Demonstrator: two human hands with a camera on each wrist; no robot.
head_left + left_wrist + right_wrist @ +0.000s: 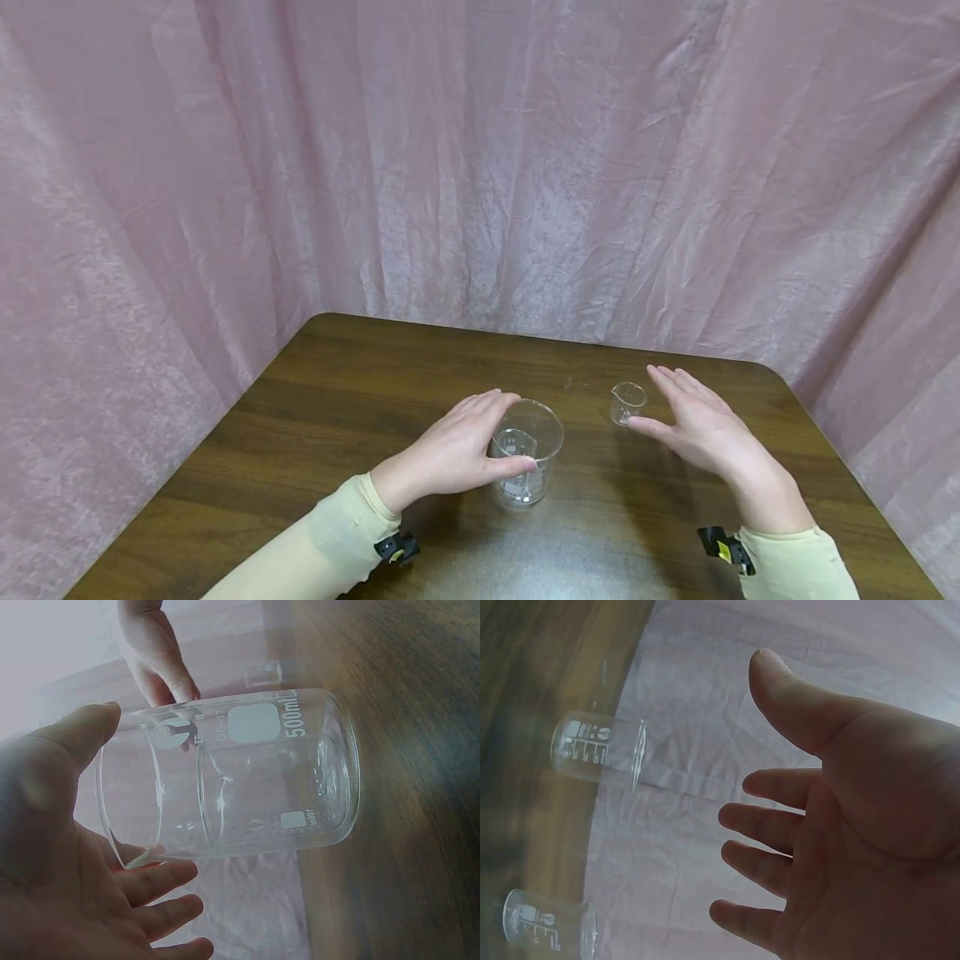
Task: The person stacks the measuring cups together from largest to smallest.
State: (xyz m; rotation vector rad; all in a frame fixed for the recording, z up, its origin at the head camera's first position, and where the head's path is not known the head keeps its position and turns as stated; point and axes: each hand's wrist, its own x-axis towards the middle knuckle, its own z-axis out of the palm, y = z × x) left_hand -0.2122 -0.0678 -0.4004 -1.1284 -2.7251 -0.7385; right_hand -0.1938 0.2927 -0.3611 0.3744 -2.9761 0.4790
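Note:
A large clear glass beaker [255, 776] marked 500 ml stands upright on the table, with a smaller beaker [515, 454] inside it. My left hand [457, 450] reaches round its upper part, thumb on the near side and fingertips at the far rim. In the left wrist view those fingers look spread and fairly straight. My right hand [708, 429] is held over the table, fingers extended and thumb apart, holding nothing. A small graduated beaker [628, 404] stands just left of it. The right wrist view shows a second small beaker [551, 924], apparently hidden behind this hand in the head view.
The brown wooden table [300, 408] has rounded far corners. A pink curtain [480, 167] hangs behind it and along both sides. A small faint mark [567, 383] lies left of the small beaker. Both sleeves carry dark wrist devices.

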